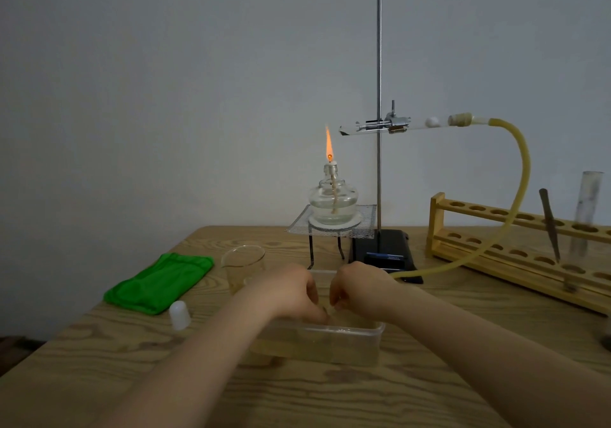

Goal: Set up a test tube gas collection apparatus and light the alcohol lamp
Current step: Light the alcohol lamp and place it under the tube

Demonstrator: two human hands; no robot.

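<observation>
The alcohol lamp (333, 201) burns with an orange flame on wire gauze over a tripod (330, 226). Right of the flame, a test tube (373, 127) lies nearly level in the clamp of the retort stand (379, 64). It has a stopper (459, 119). A yellow rubber hose (522, 176) curves from the stopper down to my right hand (358, 289). Both hands reach into the clear water tub (330, 341). My left hand (292, 292) has its fingers curled downward, fingertips meeting the right hand's. What the left fingers hold is hidden.
An empty glass beaker (244, 267) stands behind my left hand. A green cloth (160, 282) and the white lamp cap (179, 314) lie at left. At right, a wooden test tube rack (496, 252) holds a tube (587, 213) and a dark tool (550, 226).
</observation>
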